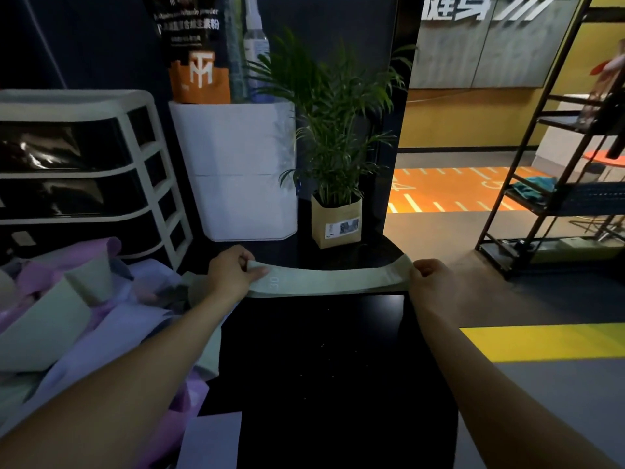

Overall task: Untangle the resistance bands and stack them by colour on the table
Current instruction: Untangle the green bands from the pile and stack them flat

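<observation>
A pale green resistance band marked "30" stretches flat across the far part of the black table. My left hand pinches its left end and my right hand grips its right end at the table's right edge. A tangled heap of bands in pale green, purple, lavender and grey lies at the left of the table. A lavender band lies flat at the near edge.
A white drawer unit with dark drawers stands at the back left. Behind the band are a white bin and a potted plant in a paper bag. A black metal shelf rack stands on the floor to the right.
</observation>
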